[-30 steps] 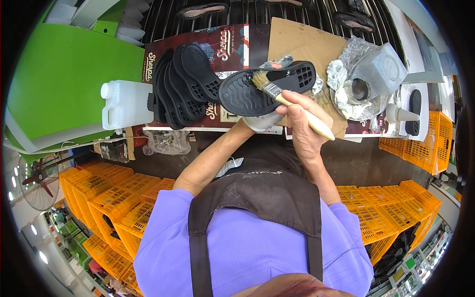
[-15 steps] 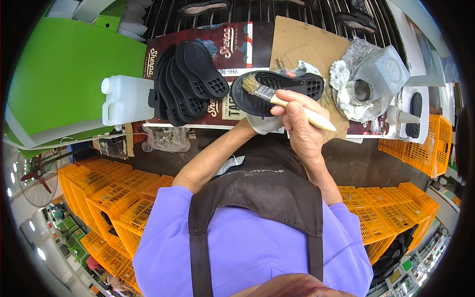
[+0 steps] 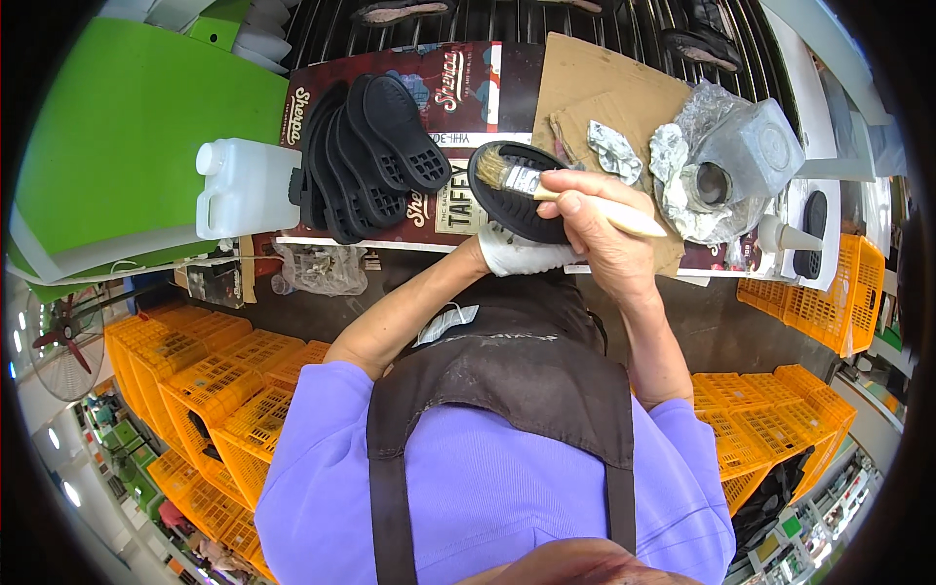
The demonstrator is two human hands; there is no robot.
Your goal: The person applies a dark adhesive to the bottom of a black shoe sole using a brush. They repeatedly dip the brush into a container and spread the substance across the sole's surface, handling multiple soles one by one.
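My right hand [image 3: 606, 222] grips a wide paintbrush [image 3: 522, 180] by its pale wooden handle. The bristles rest on the inner face of a black shoe sole [image 3: 522, 216], near its rounded left end. From below, my left hand [image 3: 526, 252], in a white glove, holds that sole; most of its fingers are hidden under it. My right hand covers the sole's right part. To the left, several more black soles [image 3: 366, 156] lie overlapped on printed dark red cardboard [image 3: 409, 73].
A white plastic jug [image 3: 249, 190] stands left of the soles. At right, a cut clear container [image 3: 746, 146] sits in plastic wrap beside crumpled paper [image 3: 614, 151] on brown cardboard [image 3: 595, 78]. A roller conveyor [image 3: 546, 24] runs behind. Orange crates [image 3: 244, 390] stand on both sides.
The sole has tilted and turned, its right end dropping toward me behind my right hand. The brush has shifted slightly right. More of the gloved left hand shows.
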